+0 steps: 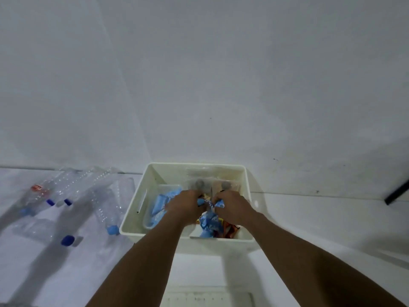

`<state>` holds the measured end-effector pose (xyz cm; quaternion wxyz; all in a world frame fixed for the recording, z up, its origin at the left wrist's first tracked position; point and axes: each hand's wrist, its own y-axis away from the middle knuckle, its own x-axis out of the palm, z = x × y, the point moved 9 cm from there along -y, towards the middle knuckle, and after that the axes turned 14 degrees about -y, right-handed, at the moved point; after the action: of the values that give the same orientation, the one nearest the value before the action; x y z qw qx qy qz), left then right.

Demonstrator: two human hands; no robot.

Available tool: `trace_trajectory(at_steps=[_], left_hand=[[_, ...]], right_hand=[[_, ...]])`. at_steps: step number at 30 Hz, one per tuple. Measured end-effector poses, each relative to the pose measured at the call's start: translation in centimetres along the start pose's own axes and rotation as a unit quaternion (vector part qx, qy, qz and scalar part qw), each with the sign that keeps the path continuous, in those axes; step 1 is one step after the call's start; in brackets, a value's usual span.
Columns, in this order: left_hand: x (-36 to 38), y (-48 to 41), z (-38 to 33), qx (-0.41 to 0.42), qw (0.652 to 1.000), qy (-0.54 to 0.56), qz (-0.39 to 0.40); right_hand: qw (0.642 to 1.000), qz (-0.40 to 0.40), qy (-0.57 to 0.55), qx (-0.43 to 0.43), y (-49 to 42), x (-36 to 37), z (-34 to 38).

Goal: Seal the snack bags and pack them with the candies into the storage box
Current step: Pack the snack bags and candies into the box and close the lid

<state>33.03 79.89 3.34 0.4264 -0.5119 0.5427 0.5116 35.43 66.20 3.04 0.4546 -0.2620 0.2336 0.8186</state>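
A cream storage box (pixel 141 193) stands against the wall on the white surface. Both hands are inside it. My left hand (pixel 184 206) and my right hand (pixel 232 208) each grip the top of a blue snack bag (pixel 209 220) that stands between them in the box. Another blue bag (pixel 160 204) lies at the box's left side. Orange and brown wrapped candies (pixel 229 230) lie at the front right. Two clear bags (pixel 212 185) with grey round shapes lean on the back wall of the box.
Several empty clear plastic bottles (pixel 104 204) with blue caps lie on the surface left of the box. A loose blue cap (pixel 67 240) sits nearer me. A dark bar (pixel 396 193) shows at the right edge. A white lid-like panel (pixel 208 298) lies below.
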Motion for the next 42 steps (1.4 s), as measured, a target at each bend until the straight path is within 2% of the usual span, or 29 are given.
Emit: trace_trajectory(at_steps=[4, 8, 11, 15, 24, 30, 35, 42], left_hand=[[1.9, -1.3, -0.3, 0.030, 0.998, 0.049, 0.007], [4.1, -1.1, -0.5, 0.039, 0.991, 0.110, 0.063], [4.2, -0.8, -0.3, 0.035, 0.990, 0.117, 0.075], [2.5, 1.2, -0.2, 0.027, 0.992, 0.115, 0.048], [-1.8, 9.0, -3.2, 0.035, 0.997, 0.072, -0.009], [-2.0, 15.2, -4.4, -0.018, 0.994, 0.094, -0.059], [2.0, 21.8, -4.1, -0.085, 0.989, 0.117, -0.011], [11.7, 31.8, -3.6, -0.123, 0.981, 0.118, 0.097]], right_hand=[[0.998, -0.010, -0.062, 0.021, -1.1, 0.7, -0.9], [0.997, -0.016, -0.051, 0.048, -0.7, 0.4, -1.6], [0.998, -0.023, -0.035, 0.052, 0.0, 0.0, -1.6], [0.997, -0.032, -0.039, 0.060, 1.9, -0.4, -0.5], [0.998, -0.046, -0.044, -0.006, 9.6, -0.2, 3.2], [0.996, -0.057, -0.062, 0.002, 16.4, 1.0, 1.8], [0.996, -0.025, -0.075, 0.051, 22.2, 3.8, -1.9], [0.987, 0.028, -0.081, 0.139, 29.9, 10.7, -8.8]])
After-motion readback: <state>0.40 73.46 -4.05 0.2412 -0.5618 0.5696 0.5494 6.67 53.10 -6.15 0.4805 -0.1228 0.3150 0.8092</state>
